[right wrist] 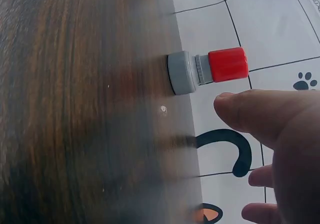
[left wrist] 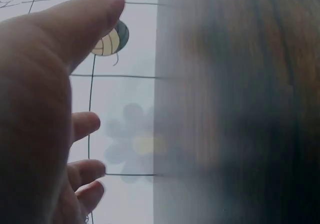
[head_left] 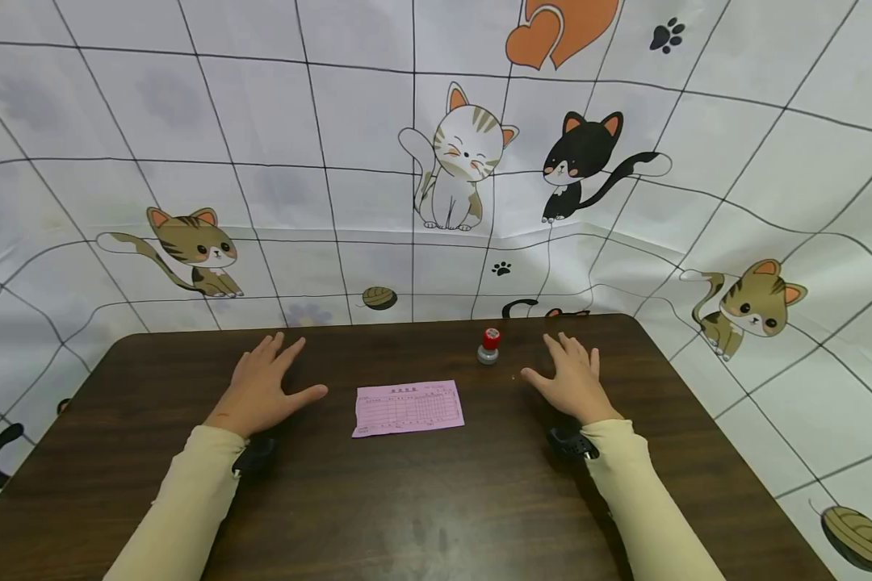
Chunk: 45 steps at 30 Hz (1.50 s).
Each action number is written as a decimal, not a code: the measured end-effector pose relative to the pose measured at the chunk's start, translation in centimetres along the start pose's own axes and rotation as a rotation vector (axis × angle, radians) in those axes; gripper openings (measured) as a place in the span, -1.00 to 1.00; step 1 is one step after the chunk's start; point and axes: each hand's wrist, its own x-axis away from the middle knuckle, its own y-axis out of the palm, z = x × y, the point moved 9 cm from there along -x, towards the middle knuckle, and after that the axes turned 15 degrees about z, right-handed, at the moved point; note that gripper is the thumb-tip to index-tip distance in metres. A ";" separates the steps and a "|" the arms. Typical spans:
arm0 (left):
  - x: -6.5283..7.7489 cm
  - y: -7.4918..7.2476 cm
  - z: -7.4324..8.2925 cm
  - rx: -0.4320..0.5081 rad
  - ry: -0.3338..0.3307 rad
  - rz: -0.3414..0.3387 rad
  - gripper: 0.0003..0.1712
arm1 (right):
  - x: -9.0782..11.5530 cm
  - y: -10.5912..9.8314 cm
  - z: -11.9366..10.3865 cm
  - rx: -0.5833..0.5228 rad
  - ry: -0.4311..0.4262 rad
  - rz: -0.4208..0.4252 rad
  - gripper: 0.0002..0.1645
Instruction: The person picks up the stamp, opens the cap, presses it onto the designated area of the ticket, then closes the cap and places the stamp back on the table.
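Observation:
A pink printed form (head_left: 409, 409) lies flat on the dark wooden table, between the two hands. Behind it and to its right stands a small stamp (head_left: 488, 346) with a red top and a grey base. My left hand (head_left: 263, 386) is left of the form, fingers spread and holding nothing. To the right of the stamp is my right hand (head_left: 571, 379), its fingers loosely extended and empty. In the right wrist view the stamp (right wrist: 207, 71) stands upright on the table, near the thumb but apart from it.
The brown table (head_left: 378, 516) has its far edge close behind the stamp. A white sheet (head_left: 363, 105) with grid lines and printed cats hangs behind and along the right side. Dark bands (head_left: 256, 457) sit at both wrists, below cream sleeves (head_left: 182, 508).

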 end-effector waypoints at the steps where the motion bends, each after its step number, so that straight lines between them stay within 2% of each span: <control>1: 0.0 0.2 0.2 0.001 0.006 -0.007 0.23 | 0.0 0.1 0.0 -0.001 0.002 -0.003 0.00; 8: -0.1 1.0 1.6 0.009 0.043 -0.039 0.22 | -0.5 0.6 -1.1 -0.036 0.005 -0.018 -0.01; 21: -0.1 1.4 5.2 0.050 0.105 -0.060 0.08 | -0.9 1.2 -2.3 -0.110 0.011 -0.049 -0.07; 32: 0.0 3.3 7.6 0.087 0.140 -0.166 0.04 | -1.6 2.3 -2.6 -0.194 0.026 -0.064 -0.22; 40: 0.3 4.5 8.6 0.088 0.134 -0.245 0.01 | -2.2 3.1 -3.5 -0.229 0.014 -0.063 -0.28; 45: 0.5 5.0 8.6 0.082 0.117 -0.286 0.02 | -2.6 3.4 -4.2 -0.246 -0.015 -0.068 -0.26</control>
